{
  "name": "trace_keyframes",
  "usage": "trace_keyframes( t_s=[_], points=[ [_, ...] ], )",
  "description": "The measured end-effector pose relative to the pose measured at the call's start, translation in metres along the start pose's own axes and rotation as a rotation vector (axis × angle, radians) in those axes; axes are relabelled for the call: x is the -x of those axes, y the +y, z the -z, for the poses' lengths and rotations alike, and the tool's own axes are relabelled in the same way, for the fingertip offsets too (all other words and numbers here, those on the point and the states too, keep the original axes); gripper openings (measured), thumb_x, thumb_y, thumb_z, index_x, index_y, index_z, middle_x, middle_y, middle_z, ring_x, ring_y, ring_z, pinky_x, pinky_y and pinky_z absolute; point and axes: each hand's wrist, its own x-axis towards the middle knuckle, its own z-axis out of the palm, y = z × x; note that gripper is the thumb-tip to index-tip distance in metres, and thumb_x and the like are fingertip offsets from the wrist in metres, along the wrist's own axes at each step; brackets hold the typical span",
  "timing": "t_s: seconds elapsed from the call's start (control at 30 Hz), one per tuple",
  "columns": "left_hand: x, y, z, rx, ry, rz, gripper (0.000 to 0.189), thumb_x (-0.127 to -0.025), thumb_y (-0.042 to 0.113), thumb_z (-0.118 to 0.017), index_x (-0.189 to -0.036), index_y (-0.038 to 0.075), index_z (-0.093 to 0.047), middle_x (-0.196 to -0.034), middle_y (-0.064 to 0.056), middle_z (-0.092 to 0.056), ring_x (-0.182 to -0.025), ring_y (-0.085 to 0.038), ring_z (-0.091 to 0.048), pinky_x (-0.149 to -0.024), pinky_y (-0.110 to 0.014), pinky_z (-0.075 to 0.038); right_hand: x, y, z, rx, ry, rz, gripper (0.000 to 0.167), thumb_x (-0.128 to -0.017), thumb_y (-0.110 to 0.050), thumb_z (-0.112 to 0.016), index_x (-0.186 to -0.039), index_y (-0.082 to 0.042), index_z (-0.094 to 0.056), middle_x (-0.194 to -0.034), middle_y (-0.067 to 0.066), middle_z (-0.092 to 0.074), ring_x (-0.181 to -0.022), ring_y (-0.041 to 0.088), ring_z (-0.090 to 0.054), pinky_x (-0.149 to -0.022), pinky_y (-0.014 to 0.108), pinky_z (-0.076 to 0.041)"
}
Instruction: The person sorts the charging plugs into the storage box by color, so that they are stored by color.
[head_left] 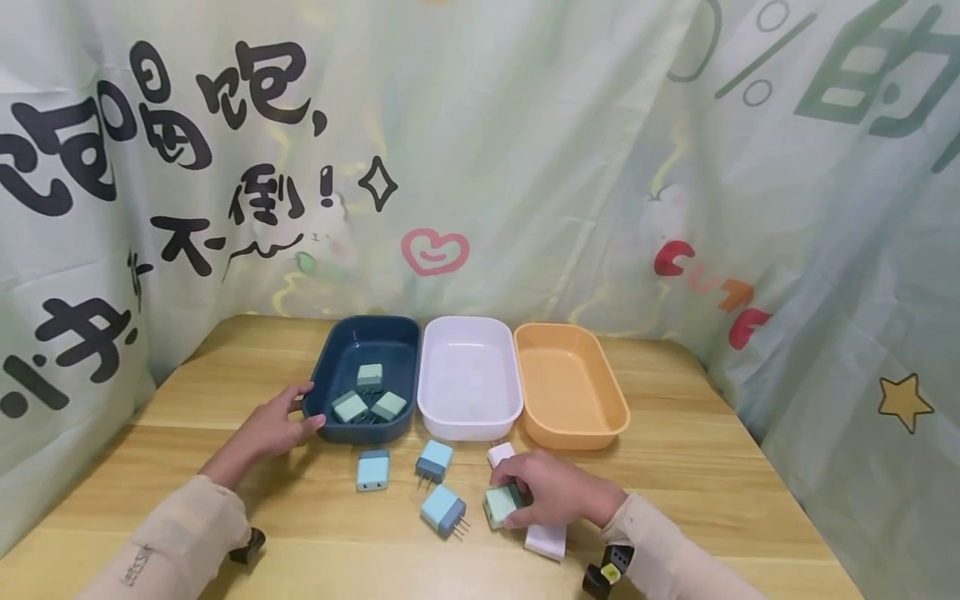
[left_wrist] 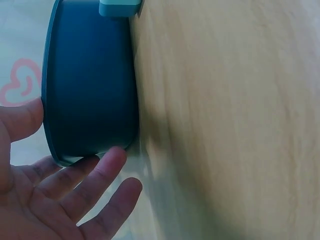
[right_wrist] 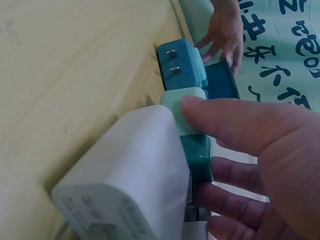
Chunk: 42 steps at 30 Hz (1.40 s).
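Observation:
My left hand [head_left: 273, 425] rests at the near left corner of a dark blue tray [head_left: 322, 367], fingers spread and nearly straight. In the left wrist view, the thumb touches the rim of the dark blue tray [left_wrist: 90, 85] and the fingertips lie along its side. My right hand [head_left: 558, 487] pinches a green charger plug [head_left: 500, 506] between thumb and fingers, close over the table. A white charger [head_left: 546, 540] lies right beside that hand, and a smaller white charger [head_left: 500, 454] is just beyond it. Three green charger plugs [head_left: 370, 377] lie inside the dark blue tray.
A white tray [head_left: 471, 425] and an orange tray [head_left: 573, 437] stand in a row to the right of the blue one. Three blue charger plugs [head_left: 372, 471] lie before the trays, two with prongs showing. A printed cloth [head_left: 517, 167] hangs behind the wooden table [head_left: 315, 533].

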Motion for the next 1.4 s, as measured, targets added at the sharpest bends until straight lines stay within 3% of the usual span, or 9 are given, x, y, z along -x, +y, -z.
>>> trace_keyframes(
  t_s=[0.17, 0.4, 0.6, 1.4],
  points=[
    [-0.001, -0.002, 0.000, -0.022, 0.001, -0.031, 0.075, -0.096, 0.036, -0.059, -0.148, -0.006, -0.026, -0.140, -0.040, -0.037, -0.124, -0.058, -0.038, -0.097, -0.069, -0.033, -0.001, -0.001, 0.003, -0.017, -0.001, 0.002, 0.036, -0.077, -0.025, -0.082, -0.107, -0.012, -0.066, -0.085, -0.015, -0.054, -0.072, 0.004, -0.052, -0.064, 0.016, -0.044],
    [-0.002, 0.000, 0.002, -0.019, -0.013, -0.018, 0.075, -0.096, 0.036, -0.059, -0.148, -0.005, -0.024, -0.141, -0.040, -0.035, -0.125, -0.058, -0.036, -0.097, -0.069, -0.032, -0.008, 0.001, 0.011, -0.034, 0.013, 0.021, 0.036, -0.079, -0.026, -0.081, -0.107, -0.012, -0.065, -0.088, -0.013, -0.056, -0.074, 0.006, -0.055, -0.066, 0.017, -0.046],
    [-0.003, 0.003, 0.005, -0.022, -0.014, -0.014, 0.076, -0.095, 0.036, -0.060, -0.148, -0.006, -0.025, -0.140, -0.039, -0.036, -0.126, -0.058, -0.035, -0.097, -0.069, -0.031, -0.020, 0.003, 0.021, -0.032, 0.051, 0.037, 0.033, -0.079, -0.027, -0.082, -0.104, -0.015, -0.066, -0.091, -0.014, -0.060, -0.076, 0.003, -0.056, -0.068, 0.018, -0.048],
    [-0.002, 0.001, 0.003, 0.031, -0.019, 0.004, 0.077, -0.095, 0.037, -0.060, -0.149, -0.004, -0.023, -0.142, -0.039, -0.034, -0.127, -0.057, -0.035, -0.097, -0.068, -0.033, -0.078, -0.015, 0.048, -0.090, 0.165, 0.033, 0.041, -0.077, -0.022, -0.084, -0.110, -0.007, -0.066, -0.093, -0.004, -0.063, -0.075, 0.012, -0.060, -0.069, 0.022, -0.050]
  ],
)
